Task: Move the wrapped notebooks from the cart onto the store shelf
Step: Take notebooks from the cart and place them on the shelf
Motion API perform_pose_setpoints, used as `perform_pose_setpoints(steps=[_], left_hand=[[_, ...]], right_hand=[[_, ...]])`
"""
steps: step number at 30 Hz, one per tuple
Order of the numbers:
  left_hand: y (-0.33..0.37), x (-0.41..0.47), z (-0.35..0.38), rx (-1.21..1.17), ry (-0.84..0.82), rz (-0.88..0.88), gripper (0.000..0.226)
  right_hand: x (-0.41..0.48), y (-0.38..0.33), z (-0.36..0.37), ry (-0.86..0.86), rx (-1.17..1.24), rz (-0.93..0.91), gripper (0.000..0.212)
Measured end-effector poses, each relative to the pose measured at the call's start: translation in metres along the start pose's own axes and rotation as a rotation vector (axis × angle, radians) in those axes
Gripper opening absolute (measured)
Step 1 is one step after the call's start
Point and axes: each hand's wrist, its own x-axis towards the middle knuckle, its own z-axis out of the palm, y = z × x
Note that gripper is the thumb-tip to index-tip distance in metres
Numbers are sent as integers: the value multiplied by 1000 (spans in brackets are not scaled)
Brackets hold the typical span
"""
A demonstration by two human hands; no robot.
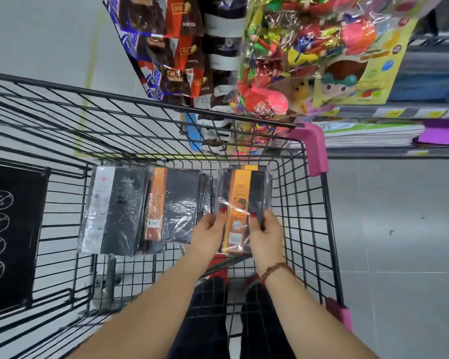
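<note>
A pale grey tiled floor is seen on both sides, its seams showing to the right of the fingers. Small dark marks are spotted on it, well right of the fingers. A faded yellow line is painted on it far beyond them to the left. A shelf is set beyond and right of the fingers, its edges lined with yellow price tags; flat books are stacked on it. Snack packets and cellophane toy bags are hung straight beyond the fingers. Everything is lit evenly, and glare is thrown off the cellophane.
</note>
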Motion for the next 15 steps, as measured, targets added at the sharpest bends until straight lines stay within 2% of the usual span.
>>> perform_pose_setpoints(steps=[4, 5, 7, 8, 10, 12, 15], left_hand=[[-4, -5, -1, -31, 211, 22, 39], [-7, -4, -4, -48, 249, 7, 40], [-11, 1, -15, -89, 330, -19, 41], [-14, 3, -21, -101, 354, -30, 43], [-21, 9, -36, -89, 401, -26, 44], [-25, 11, -49, -62, 449, -16, 45], [-34, 15, -63, -47, 472, -26, 39]], right_hand=[[1, -1, 7, -182, 8, -2, 11], [5, 1, 7, -169, 19, 11, 12], [14, 3, 6, -22, -55, -8, 15], [19, 5, 4, 70, -160, -31, 24], [30, 9, 0, 166, -386, -16, 57], [39, 16, -1, 117, -586, 71, 84], [48, 23, 2, 16, -795, 155, 95]])
